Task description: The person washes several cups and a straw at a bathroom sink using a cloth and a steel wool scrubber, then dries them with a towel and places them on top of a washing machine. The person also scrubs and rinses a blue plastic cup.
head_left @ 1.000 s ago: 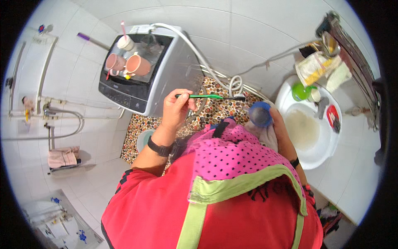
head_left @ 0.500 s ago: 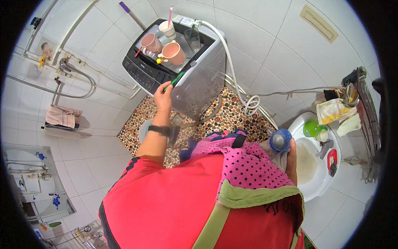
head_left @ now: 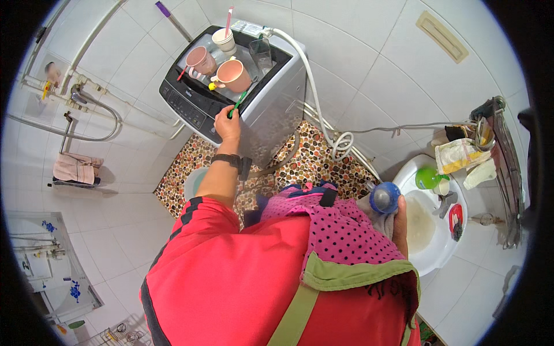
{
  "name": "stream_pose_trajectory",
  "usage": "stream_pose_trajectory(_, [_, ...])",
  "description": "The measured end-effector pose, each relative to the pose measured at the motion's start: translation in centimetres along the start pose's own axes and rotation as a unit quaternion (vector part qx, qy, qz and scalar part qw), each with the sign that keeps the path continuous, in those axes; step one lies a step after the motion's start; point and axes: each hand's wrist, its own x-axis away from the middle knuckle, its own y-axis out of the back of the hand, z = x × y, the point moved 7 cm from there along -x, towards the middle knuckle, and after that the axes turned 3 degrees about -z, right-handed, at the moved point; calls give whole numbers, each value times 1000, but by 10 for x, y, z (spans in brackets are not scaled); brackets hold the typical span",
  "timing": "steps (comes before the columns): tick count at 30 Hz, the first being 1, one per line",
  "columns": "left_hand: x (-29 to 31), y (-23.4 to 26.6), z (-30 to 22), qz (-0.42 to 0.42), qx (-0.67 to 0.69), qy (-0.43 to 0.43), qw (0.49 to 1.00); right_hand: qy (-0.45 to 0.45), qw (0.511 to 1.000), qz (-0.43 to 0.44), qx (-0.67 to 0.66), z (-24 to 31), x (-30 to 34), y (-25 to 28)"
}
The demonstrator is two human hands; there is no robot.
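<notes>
Pinched in my left hand [head_left: 228,123] is a slender green toothbrush [head_left: 238,102], held over the front edge of the washing machine [head_left: 268,98]. Its far end reaches beside a pink mug [head_left: 234,78], so whether they touch I cannot tell. Another pink mug [head_left: 201,62] with a red stick beside it, a white cup [head_left: 223,41] holding a pink toothbrush, and a clear cup [head_left: 261,56] share the lid. At right, my right hand [head_left: 400,222] grips a blue cup [head_left: 385,198] by its side; the fingers are partly hidden. Grey cloth [head_left: 369,211] hangs just beside that cup.
A white washbasin [head_left: 423,265] with cloudy water stands at the right, a green bottle [head_left: 427,177] and a red item [head_left: 456,218] on its rim. Cloths [head_left: 461,155] hang above. A white hose [head_left: 316,86] runs behind the machine; a pale bucket [head_left: 194,182] sits on the pebble-patterned floor.
My left hand has turned the green toothbrush more upright, its far end now close to the nearer pink mug. My right hand still holds the blue cup. The whole view has shifted slightly.
</notes>
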Motion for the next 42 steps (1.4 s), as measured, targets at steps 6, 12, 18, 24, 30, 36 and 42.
stream_pose_trajectory(6, [1,-8,-3,24,-71,-56,996,1,999,-17,26,1,-5,19])
stream_pose_trajectory(12, [14,25,-56,-55,5,-186,981,78,989,33,120,15,-45,43])
stream_pose_trajectory(18, [120,-31,-175,544,396,80,735,81,986,85,120,24,-53,36])
stream_pose_trajectory(24, [213,2,-295,658,355,-237,621,112,962,154,196,27,-38,-17])
stream_pose_trajectory(30, [248,-13,-301,688,500,-10,526,-21,983,177,44,11,-30,-14])
stream_pose_trajectory(36, [268,-43,-265,693,532,209,440,-24,986,138,92,3,-48,11])
stream_pose_trajectory(42, [270,-66,-230,668,522,296,441,116,919,176,334,5,-65,2])
